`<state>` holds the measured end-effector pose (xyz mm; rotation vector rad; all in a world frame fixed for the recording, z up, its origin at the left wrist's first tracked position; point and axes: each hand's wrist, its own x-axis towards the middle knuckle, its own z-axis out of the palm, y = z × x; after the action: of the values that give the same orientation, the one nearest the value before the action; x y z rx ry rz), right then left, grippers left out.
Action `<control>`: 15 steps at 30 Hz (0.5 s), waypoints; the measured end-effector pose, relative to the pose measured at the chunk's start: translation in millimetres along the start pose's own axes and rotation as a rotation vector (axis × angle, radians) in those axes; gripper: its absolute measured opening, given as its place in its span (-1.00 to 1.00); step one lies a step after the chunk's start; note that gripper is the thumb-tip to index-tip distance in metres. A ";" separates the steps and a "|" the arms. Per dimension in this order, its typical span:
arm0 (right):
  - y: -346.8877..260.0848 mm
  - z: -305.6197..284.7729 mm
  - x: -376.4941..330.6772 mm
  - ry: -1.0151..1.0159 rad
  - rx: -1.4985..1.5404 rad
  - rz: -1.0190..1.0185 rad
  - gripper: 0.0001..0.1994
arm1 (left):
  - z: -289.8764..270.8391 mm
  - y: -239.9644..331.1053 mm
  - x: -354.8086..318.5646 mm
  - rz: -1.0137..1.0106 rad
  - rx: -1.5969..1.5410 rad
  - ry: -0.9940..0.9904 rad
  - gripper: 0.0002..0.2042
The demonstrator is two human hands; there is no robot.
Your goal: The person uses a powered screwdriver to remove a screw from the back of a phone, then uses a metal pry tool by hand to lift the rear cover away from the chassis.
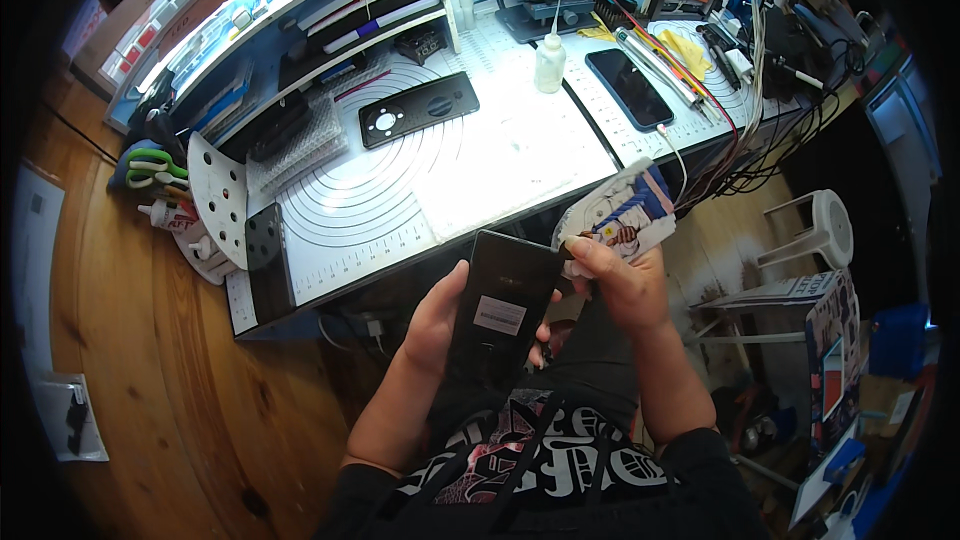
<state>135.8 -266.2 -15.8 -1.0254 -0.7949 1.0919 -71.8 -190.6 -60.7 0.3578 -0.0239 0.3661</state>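
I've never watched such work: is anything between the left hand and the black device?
Nothing visible: the left hand grips the black device directly. The printed cloth is in the right hand, by the device's top corner.

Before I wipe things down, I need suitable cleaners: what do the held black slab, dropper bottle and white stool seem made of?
Black slab: glass or plastic, unclear which; smooth, faintly glossy face.
Dropper bottle: probably soft plastic, given its milky, translucent walls.
White stool: likely moulded plastic, with smooth, rounded edges.
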 end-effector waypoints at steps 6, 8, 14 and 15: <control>-3.8 -15.8 -1.0 -0.142 -0.093 0.064 -0.89 | -0.2 4.2 -6.8 -0.106 -0.024 0.035 -0.26; -3.7 -24.3 -3.2 -0.233 -0.097 0.096 -0.86 | 5.3 5.3 -11.6 -0.154 -0.032 0.061 -0.27; -6.0 -19.7 -10.2 -0.209 -0.122 0.173 -0.82 | 9.1 6.6 -12.3 -0.211 0.010 0.075 -0.35; -5.1 -19.6 -10.3 -0.210 -0.122 0.159 -0.82 | 8.9 6.5 -12.5 -0.215 0.005 0.077 -0.36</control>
<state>152.1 -281.8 -18.0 -1.1025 -0.9707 1.3156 -85.3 -192.4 -51.2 0.3474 0.0907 0.1672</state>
